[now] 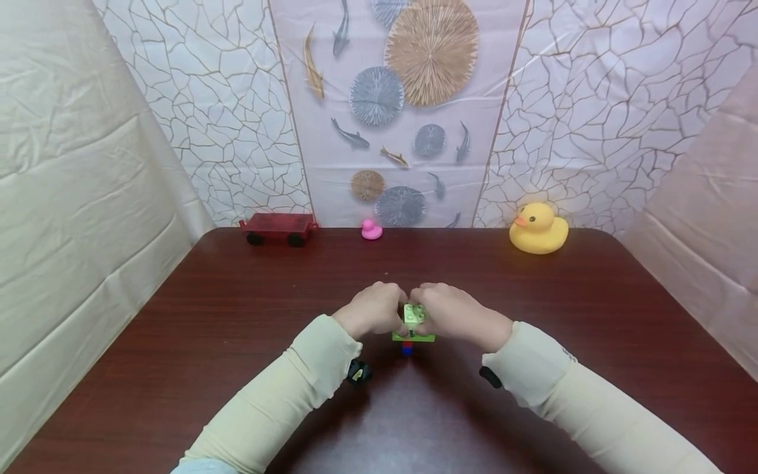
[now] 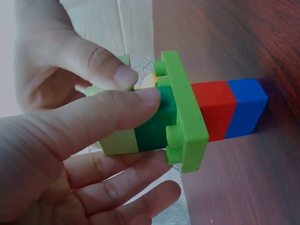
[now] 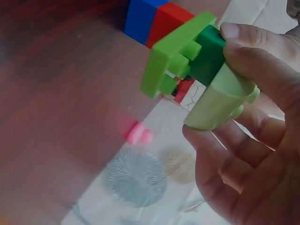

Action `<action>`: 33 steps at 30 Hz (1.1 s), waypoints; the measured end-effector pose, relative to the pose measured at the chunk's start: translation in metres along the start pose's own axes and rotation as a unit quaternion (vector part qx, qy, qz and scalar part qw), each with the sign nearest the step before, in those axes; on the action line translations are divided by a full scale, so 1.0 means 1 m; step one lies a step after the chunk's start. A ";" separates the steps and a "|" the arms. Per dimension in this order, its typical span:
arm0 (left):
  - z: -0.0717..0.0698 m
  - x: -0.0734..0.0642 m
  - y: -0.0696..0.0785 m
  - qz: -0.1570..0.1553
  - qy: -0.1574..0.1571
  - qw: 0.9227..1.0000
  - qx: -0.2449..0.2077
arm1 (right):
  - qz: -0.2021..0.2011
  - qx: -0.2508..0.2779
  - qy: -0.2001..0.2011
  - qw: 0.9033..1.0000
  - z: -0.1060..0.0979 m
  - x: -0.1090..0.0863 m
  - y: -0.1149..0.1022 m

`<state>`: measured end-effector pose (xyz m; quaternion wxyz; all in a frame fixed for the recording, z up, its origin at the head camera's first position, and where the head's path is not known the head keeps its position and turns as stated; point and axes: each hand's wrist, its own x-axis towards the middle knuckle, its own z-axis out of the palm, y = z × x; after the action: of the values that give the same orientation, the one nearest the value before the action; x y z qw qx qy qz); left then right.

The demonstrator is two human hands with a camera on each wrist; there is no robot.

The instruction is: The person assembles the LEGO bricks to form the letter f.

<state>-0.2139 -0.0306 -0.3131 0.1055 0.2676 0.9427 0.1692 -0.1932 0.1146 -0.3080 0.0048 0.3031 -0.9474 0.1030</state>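
Note:
A toy building-block stack stands in front of me, its lower end apparently on the table. From the bottom it has a blue block (image 2: 248, 108), a red block (image 2: 215, 110), a wide lime-green plate (image 2: 191, 117), a dark green block (image 2: 157, 124) and a pale green block (image 3: 218, 101) with a curved side. My left hand (image 1: 379, 309) grips the two upper blocks, thumb (image 2: 136, 103) across the dark green one. On the other side my right hand (image 1: 458, 313) pinches the pale green block between thumb and fingers. Both hands hide parts of the upper blocks in the head view.
Along the far table edge stand a red toy wagon (image 1: 278, 226), a small pink duck (image 1: 371, 230) and a large yellow duck (image 1: 537, 228). Behind them hangs a patterned curtain (image 1: 387, 164), with pale cloth walls at both sides of the brown table (image 1: 207, 342).

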 end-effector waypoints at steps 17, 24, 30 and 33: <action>0.006 -0.003 0.001 -0.021 0.014 0.999 0.029 | 0.066 0.157 -0.029 0.985 0.030 -0.019 0.038; 0.014 -0.004 -0.010 -0.006 0.011 1.000 -0.002 | 0.055 0.191 0.000 0.980 0.037 -0.021 0.044; 0.022 -0.002 -0.025 -0.024 -0.001 0.996 -0.089 | 0.084 0.214 0.006 0.973 0.037 -0.021 0.046; 0.024 0.001 -0.030 -0.027 0.008 0.991 -0.127 | 0.098 0.242 0.009 0.965 0.035 -0.020 0.050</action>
<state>-0.2216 -0.0478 -0.3462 0.1359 0.2247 0.9214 0.2866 -0.2032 0.1587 -0.3536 -0.0702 0.2001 -0.9194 0.3314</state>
